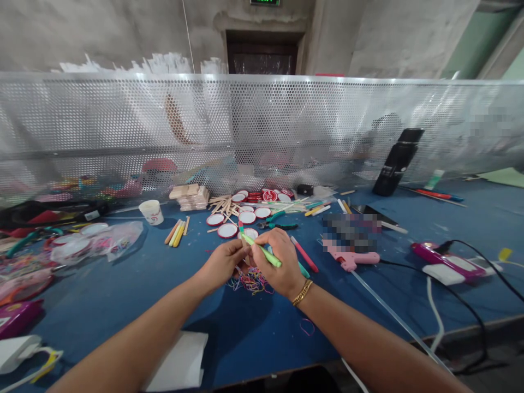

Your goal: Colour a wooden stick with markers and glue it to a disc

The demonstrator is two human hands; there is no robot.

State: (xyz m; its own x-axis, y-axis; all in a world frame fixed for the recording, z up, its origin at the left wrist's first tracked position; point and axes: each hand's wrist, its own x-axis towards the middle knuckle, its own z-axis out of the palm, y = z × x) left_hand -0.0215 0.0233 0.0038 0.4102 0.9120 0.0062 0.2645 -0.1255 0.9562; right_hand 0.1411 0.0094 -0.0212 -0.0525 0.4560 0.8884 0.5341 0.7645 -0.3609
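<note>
Green marker (pixel 271 257), long axis diagonal (far end leftward).

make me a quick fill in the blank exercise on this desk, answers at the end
1. The right hand holds a light ____ pen.
2. The bracelet on that wrist is ____ in colour.
3. The glue gun on the table is ____.
4. Seen from this camera, the paper cup is to the ____ of the black bottle.

Answers: green; gold; pink; left
</note>
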